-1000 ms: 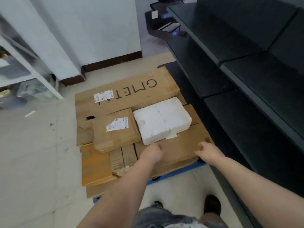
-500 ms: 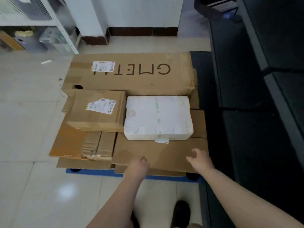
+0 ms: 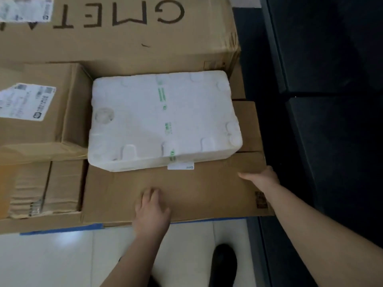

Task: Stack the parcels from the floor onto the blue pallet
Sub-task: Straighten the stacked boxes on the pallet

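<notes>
Two hands, left hand point(image 3: 152, 210) and right hand point(image 3: 261, 179), on one flat carton point(image 3: 196, 193), one foam box point(image 3: 163, 119)

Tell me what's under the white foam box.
The foam box lies on a flat carton that both hands touch: left hand on top, right hand at its right edge. Another carton shows beneath its right side. Anything under its middle is covered.
</notes>
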